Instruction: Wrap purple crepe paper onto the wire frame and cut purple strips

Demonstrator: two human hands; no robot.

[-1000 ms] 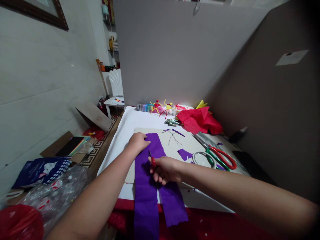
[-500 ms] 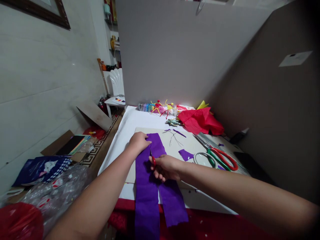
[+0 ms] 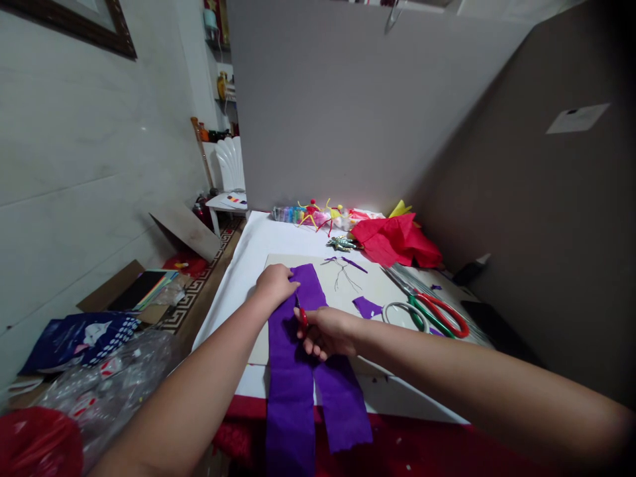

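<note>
A long strip of purple crepe paper (image 3: 291, 391) lies along the board (image 3: 377, 288) and hangs over the table's near edge, split lengthwise into two bands. My left hand (image 3: 273, 285) presses its far end flat, fingers curled on the paper. My right hand (image 3: 325, 331) is closed round small red-handled scissors (image 3: 303, 319) whose blades sit in the slit between the bands.
Large red-and-green scissors (image 3: 440, 315), a white ring (image 3: 400, 315) and purple scraps (image 3: 368, 307) lie right of the strip. A thin wire figure (image 3: 344, 271), red crepe paper (image 3: 397, 242) and pipe-cleaner figures (image 3: 318, 215) sit farther back. Grey boards wall the table. Bags and cardboard clutter the floor at left.
My right hand with the small scissors has edged slightly farther up along the slit. My left hand stays pressed on the paper's far end.
</note>
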